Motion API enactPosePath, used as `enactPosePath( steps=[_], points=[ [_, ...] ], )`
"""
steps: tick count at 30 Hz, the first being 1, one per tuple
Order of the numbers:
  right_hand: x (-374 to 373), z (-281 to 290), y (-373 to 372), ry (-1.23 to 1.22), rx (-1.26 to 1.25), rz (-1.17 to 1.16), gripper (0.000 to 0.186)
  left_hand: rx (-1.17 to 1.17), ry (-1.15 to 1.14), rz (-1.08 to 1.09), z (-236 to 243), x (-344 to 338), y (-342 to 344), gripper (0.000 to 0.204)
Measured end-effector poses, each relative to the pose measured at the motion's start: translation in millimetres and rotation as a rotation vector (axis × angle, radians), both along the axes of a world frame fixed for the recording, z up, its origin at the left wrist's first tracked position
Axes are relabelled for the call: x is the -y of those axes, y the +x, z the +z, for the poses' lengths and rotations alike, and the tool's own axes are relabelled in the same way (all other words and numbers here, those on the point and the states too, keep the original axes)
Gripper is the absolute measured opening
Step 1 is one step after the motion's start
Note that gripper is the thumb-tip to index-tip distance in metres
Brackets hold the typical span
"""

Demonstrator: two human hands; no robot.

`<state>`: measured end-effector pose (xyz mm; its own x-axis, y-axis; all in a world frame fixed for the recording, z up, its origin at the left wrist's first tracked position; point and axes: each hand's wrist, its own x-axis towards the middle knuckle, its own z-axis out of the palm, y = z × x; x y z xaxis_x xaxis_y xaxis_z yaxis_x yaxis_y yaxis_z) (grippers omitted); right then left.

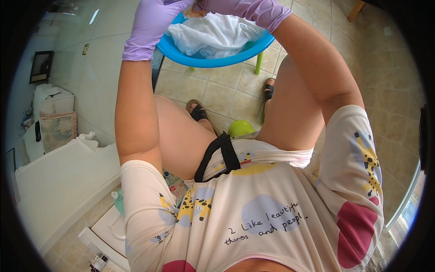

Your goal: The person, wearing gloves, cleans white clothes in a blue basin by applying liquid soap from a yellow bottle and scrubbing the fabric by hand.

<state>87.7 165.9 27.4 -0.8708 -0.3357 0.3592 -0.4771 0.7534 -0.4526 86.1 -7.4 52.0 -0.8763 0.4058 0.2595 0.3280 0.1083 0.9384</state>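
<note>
At the top edge, my left hand point(156, 20) and my right hand point(240, 8), both in thin purple gloves, come together above a blue basin point(213, 62). Their fingers look closed and are partly cut off by the edge of the picture. Between them shows a small brownish-orange thing point(195, 12), too little of it visible to name. Directly below, a crumpled white cloth point(213, 36) fills the basin. The basin rests on light green legs point(258, 63).
Beige tiles point(222, 95) cover the floor under the basin. My sandalled feet point(198, 112) stand on either side, with a bright green rounded thing point(241, 128) between my legs. White carved furniture point(68, 167) stands on the left, and a pale wall point(104, 90) rises beyond it.
</note>
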Motion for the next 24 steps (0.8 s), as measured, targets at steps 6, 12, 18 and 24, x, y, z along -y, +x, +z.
enactPosePath(
  steps=[6,12,18,24],
  points=[
    [11.2,-6.1,-1.4,0.168,0.084,-0.01,0.021,-0.038,-0.208,-0.026,5.9,14.2,2.7,0.007],
    [9.8,-3.5,8.4,0.158,0.1,0.046,0.025,-0.042,-0.259,-0.032,6.4,13.1,9.7,0.006],
    [11.2,-1.5,12.5,0.152,0.108,0.033,0.022,-0.112,-0.388,-0.001,3.2,15.5,11.0,0.004],
    [-1.6,13.2,6.2,-0.053,0.216,-0.02,0.021,-0.126,-0.323,0.097,-7.1,33.1,-13.9,0.008]
  ],
)
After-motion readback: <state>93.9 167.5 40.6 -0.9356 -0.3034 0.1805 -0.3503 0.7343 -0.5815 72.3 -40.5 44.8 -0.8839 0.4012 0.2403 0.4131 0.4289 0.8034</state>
